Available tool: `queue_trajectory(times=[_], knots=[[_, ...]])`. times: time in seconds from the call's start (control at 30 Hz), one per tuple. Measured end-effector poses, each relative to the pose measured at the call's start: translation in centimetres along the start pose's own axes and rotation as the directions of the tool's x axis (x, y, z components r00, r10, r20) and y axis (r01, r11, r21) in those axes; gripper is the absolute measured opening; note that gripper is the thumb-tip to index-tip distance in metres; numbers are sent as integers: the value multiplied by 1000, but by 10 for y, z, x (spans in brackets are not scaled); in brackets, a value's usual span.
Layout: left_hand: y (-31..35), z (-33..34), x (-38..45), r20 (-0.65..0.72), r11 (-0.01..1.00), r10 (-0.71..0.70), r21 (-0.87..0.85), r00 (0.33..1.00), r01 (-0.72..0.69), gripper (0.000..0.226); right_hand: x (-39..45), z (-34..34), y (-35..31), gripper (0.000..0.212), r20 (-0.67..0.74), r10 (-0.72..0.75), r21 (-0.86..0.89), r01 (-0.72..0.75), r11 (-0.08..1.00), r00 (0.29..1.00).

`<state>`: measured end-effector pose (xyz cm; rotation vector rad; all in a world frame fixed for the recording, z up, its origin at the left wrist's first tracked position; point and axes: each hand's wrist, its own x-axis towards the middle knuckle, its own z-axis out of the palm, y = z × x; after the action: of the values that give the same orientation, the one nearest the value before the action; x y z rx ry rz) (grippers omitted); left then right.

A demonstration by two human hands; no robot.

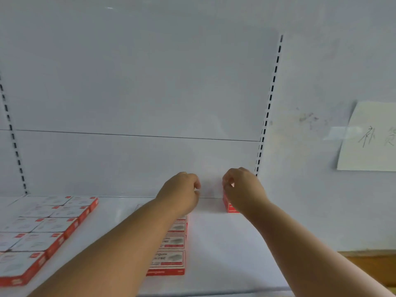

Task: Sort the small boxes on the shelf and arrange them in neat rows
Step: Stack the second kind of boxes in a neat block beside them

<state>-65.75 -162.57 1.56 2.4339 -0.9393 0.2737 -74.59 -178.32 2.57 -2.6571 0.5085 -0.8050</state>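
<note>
Small white-topped boxes with red sides lie on a white shelf (225,243). A two-wide block of boxes (42,228) fills the left side. A single row of boxes (171,251) runs front to back in the middle, partly hidden under my left forearm. My left hand (182,194) hovers at the back end of that row with its fingers curled; whether it holds anything is hidden. My right hand (242,189) is at the back right, its fingers curled over a red box (228,205) standing by the back panel.
A white back panel with slotted uprights (269,103) rises behind the shelf. A paper note (370,138) with handwriting is stuck to the wall at right. A wooden surface (372,269) shows at the lower right, past the shelf's end.
</note>
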Motion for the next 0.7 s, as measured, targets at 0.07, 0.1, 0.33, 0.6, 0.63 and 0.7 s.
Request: queue_trajectory(times=[0.07, 0.1, 0.33, 0.6, 0.63, 0.7], knots=[[21, 11, 10, 0, 999, -29, -29, 1000, 29, 19, 6, -11, 22, 17, 2, 19, 5, -19, 1000, 1000], [32, 17, 15, 1, 998, -53, -45, 999, 53, 19, 8, -15, 33, 18, 5, 31, 6, -31, 1000, 1000], [85, 52, 44, 9, 962, -271, 6, 962, 271, 34, 14, -10, 75, 32, 179, 142, 41, -151, 988, 974], [95, 59, 48, -61, 868, -495, -80, 867, 490, 21, 25, -13, 94, 41, 265, 205, 294, -281, 913, 942], [97, 56, 45, -112, 859, -509, -132, 854, 495, 16, 26, -12, 94, 35, 269, 203, 326, -287, 901, 942], [96, 53, 37, -170, 825, -538, -308, 825, 474, 16, 27, -12, 95, 15, 249, 186, 377, -272, 886, 951]])
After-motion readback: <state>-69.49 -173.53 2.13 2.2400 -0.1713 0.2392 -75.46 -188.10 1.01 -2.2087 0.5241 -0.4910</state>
